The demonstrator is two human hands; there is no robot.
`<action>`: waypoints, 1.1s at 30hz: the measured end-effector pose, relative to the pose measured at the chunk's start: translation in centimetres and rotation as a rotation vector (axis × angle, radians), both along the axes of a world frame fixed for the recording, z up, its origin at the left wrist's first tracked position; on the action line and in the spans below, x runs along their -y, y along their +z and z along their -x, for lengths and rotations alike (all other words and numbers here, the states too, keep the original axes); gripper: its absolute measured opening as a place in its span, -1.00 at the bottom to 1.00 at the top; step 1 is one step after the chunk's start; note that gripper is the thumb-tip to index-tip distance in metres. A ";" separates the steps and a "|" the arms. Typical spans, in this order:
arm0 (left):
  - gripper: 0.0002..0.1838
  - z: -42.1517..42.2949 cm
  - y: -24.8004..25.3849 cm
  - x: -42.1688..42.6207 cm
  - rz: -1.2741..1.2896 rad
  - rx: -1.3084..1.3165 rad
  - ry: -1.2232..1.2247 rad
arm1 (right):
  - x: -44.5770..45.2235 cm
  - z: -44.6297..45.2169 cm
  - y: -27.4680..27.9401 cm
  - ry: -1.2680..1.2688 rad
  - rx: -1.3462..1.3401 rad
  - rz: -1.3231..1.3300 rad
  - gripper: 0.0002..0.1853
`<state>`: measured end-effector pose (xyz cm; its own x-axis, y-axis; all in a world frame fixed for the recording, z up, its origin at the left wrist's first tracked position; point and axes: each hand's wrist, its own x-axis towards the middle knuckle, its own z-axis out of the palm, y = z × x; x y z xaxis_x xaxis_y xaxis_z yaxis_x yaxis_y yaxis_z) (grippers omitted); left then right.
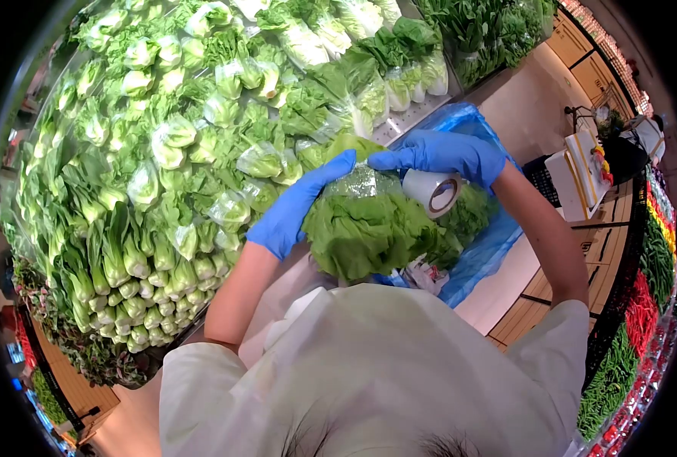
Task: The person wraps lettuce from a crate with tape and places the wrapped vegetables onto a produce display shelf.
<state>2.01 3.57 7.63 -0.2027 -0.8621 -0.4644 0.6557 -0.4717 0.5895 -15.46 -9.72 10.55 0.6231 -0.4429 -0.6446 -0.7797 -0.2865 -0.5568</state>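
Note:
My left hand (296,207), in a blue glove, is closed around the near-left side of a leafy lettuce (369,232) in front of my chest. Clear shiny film or tape (361,183) wraps the lettuce's base. My right hand (449,156), also gloved in blue, is closed with its fingertips at the lettuce's base. Tucked under its palm is a roll of tape (434,194), its cardboard core facing me. Some of the right fingers are hidden. Behind the lettuce, more frilly greens (468,213) lie in a blue plastic-lined bin (494,263).
A sloped display (156,145) of film-wrapped lettuces and bok choy (140,297) fills the left and front. White boxes (578,175) stand at the right. Red and green peppers (639,312) line the far right shelf. A person (643,141) is at the upper right.

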 end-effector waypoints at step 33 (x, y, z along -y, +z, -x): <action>-0.73 -5.3 6.2 0.5 0.801 0.947 0.059 | -6.7 -2.0 -6.3 -0.607 0.986 -1.071 -0.36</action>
<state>7.26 3.04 13.82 -0.0256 -0.9668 0.2543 -0.1766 0.2548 0.9507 -13.42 -3.07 4.22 0.8765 -0.3956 -0.2744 0.1494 0.7653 -0.6260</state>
